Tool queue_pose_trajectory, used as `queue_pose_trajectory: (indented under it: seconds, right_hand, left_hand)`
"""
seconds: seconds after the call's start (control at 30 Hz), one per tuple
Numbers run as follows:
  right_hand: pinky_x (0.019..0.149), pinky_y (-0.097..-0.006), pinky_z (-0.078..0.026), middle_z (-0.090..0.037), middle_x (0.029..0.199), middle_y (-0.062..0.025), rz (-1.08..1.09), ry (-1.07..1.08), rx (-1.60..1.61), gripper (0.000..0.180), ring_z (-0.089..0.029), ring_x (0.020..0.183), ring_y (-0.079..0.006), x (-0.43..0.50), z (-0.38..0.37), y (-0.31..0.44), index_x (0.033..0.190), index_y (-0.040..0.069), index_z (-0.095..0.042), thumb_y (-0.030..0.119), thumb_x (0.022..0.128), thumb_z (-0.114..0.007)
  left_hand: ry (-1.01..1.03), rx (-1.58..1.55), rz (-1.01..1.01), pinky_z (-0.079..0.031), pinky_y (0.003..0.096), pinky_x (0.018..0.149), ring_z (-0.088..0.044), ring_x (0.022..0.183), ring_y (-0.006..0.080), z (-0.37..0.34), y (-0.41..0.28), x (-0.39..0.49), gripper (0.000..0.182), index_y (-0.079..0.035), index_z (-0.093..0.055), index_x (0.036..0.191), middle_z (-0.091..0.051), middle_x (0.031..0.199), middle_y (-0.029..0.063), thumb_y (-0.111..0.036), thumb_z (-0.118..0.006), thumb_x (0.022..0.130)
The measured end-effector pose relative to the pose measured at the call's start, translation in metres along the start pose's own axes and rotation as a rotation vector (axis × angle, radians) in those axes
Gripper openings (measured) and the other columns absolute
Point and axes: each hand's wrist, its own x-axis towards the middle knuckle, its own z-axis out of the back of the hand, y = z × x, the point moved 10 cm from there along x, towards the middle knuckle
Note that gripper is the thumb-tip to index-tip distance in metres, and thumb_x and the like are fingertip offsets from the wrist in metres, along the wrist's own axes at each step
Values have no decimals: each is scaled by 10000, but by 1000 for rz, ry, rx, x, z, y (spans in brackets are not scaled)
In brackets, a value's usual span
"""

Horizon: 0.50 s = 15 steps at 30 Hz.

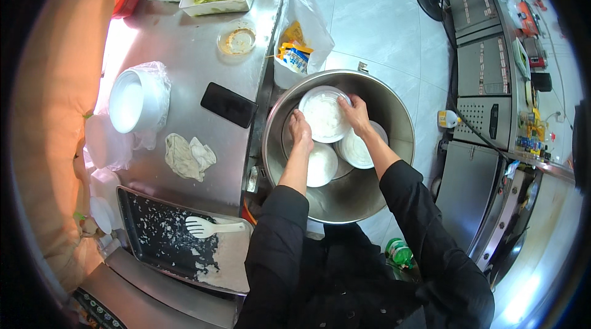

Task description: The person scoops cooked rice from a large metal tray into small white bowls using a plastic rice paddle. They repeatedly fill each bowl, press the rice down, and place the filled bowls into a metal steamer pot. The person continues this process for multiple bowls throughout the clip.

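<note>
Between my two hands is a round clear plastic container of white food [324,114], over a large round stainless steel pot [401,112]. My left hand [301,129] lies along its left side. The fingers and thumb of my right hand [354,112] grip its right rim. Lower in the pot sit two more round containers with white contents, one at the bottom left [322,166] and one to the right [356,149], partly hidden by my right wrist and the upper container.
Left of the pot, a steel counter [221,153] holds a black phone [229,105], cloths [189,155], stacked white bowls [134,98], and a black tray [161,232] with a slotted spatula [212,227]. A bin with a plastic liner [295,68] stands beyond the pot.
</note>
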Motion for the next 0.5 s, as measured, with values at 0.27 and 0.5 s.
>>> queue_pose_trajectory:
  seconds: [0.27,0.5]
  right_hand:
    - [880,-363,-525,-659,1137,-136,418,-238,-213,456,-627,972,-207,-29,6,67,1250,-49,-586,244,935,-735]
    - [826,-385,-534,-708,1023,-122,781,382,-49,236,-674,897,-245,-154,-231,294,1160,26,-674,120,943,-664]
  left_hand:
    - [-225,17,-301,-454,424,957,-575,1070,279,31,-13,-51,408,16,-539,1290,-606,1119,146,-231,-624,976]
    - [116,-417,-223,-539,310,914,-645,1059,147,199,-90,-225,269,-48,-629,1279,-680,1219,82,-200,-553,1070]
